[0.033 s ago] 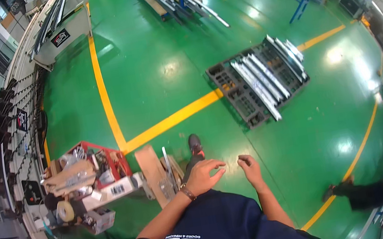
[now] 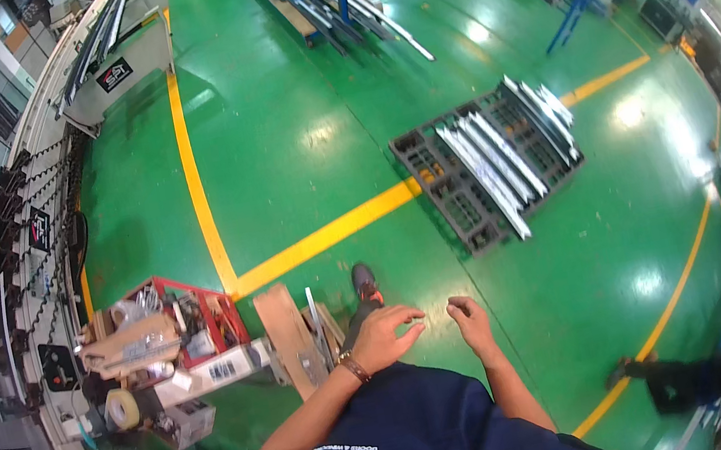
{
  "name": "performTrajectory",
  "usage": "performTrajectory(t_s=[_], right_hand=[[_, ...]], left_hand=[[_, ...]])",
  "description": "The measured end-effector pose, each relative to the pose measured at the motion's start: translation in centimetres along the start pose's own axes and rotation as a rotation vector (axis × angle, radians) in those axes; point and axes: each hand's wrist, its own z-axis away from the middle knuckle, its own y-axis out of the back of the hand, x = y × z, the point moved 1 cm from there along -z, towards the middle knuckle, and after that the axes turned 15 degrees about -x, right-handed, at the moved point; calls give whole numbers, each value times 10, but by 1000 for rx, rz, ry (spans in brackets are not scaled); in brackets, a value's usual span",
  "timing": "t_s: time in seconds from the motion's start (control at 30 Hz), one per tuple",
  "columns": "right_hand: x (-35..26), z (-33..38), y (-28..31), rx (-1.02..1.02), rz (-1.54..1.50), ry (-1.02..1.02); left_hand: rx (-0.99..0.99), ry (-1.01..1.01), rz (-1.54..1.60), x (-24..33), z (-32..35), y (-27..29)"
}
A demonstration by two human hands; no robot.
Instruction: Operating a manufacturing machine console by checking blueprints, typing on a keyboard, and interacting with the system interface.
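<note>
Both my hands hang in the air in front of my dark blue shirt (image 2: 387, 440), a small gap between them. My left hand (image 2: 387, 337), with a bracelet (image 2: 355, 367) on its wrist, has thumb and fingers apart and holds nothing. My right hand (image 2: 472, 319) is loosely curled, with nothing visible in it. Neither hand touches anything. Just beyond the left hand, my shoe (image 2: 364, 280) stands on the green floor. Nearest on the left are a long cardboard piece (image 2: 289, 337) and a cluttered bench with a red tray (image 2: 223, 305).
Ahead to the right, a black pallet (image 2: 444, 201) bears several silver metal profiles (image 2: 493, 163). A rack of long profiles (image 2: 343, 4) stands farther off. A roll of tape (image 2: 123, 410) lies at the bench's near side. At lower right, another person (image 2: 682, 381) is beside more profiles.
The pallet and my shoe sit slightly lower in the picture, as the view has tilted a little. My hands keep nearly the same pose.
</note>
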Motion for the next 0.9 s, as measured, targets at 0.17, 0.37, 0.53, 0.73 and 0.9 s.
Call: performTrajectory(t_s=[0.17, 0.37, 0.53, 0.73, 0.9], right_hand=[[32, -158, 25, -118, -11, -416], [9, -279, 57, 31, -54, -903], [29, -424, 56, -533, 720, -574], [41, -705, 60, -660, 1161, -113], [-91, -950, 37, -365, 311, -387]], left_hand=[[73, 61, -2, -63, -98, 122], [414, 137, -77, -126, -196, 318], [596, 310, 137, -252, -260, 425], [475, 819, 250, -525, -298, 429], [-677, 1059, -443, -615, -317, 471]])
